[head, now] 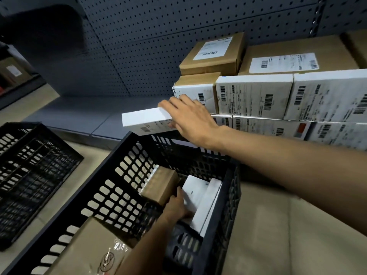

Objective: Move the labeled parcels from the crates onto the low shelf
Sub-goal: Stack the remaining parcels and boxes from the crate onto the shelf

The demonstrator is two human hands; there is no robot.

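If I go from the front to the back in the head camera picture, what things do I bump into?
Big brown box nearest, then the left hand on the small brown parcel inside the black crate, then the right hand holding a white parcel, then the low shelf, then the pegboard wall.
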